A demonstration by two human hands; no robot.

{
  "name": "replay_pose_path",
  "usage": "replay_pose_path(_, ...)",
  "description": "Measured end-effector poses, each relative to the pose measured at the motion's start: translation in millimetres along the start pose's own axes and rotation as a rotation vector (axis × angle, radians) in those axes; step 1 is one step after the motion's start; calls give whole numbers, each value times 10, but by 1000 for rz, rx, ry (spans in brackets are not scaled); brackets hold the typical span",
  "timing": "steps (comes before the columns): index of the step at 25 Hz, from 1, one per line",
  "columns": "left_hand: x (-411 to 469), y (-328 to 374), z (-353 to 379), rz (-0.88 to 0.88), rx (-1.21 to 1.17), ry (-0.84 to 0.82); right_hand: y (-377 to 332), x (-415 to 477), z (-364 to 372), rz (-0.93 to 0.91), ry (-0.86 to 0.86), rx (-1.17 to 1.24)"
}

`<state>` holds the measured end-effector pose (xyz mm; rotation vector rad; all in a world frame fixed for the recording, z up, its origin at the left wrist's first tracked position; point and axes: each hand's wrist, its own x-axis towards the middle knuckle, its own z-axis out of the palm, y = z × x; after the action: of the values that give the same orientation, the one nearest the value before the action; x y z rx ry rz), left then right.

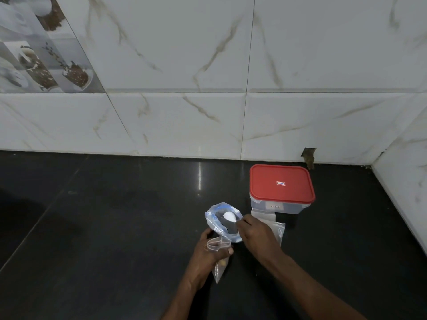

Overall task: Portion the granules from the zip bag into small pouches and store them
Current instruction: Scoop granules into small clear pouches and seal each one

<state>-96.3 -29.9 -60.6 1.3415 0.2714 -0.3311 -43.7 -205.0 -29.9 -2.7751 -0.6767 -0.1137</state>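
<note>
Head view looks down, close over countertop (pixel 115 227).

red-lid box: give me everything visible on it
The box is rectangular with rounded corners: a clear plastic body under a red lid, shut, with a small label at the lid's centre and another on the front wall. It stands upright on the dark counter, near the tiled wall at the back right. Clear pouches lie against its front; neither hand touches it. Contents cannot be told.
</note>
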Motion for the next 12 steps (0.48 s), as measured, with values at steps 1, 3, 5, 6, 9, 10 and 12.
replay_pose_path(1, 7, -5, -2, -11, -11, 19, -4, 26, -6, 2, -9, -21)
replay_pose_path(3, 10, 9, 9, -13, -13, 27, -55, 37, -49, -48, -39, -44)
replay_pose_path(5, 26, 21, 14, 9, 2, -5, -101, 42, -70, -106, -46, -27)
replay_pose_path(6, 31, 35, 21, 21, 14, -13, -110, 54, -76, -107, -46, -2)
replay_pose_path(9, 14, 107, 31, 17, 42, 9, -117, 122, -44, -57, -98, 56)
replay_pose_path(10, -4, 142, 53, 22, 52, -1, -100, 132, -41, -57, -113, 51)
replay_pose_path(12, -29, 234, 99, 42, 89, -30, -72, 145, -129, -72, -158, 31)
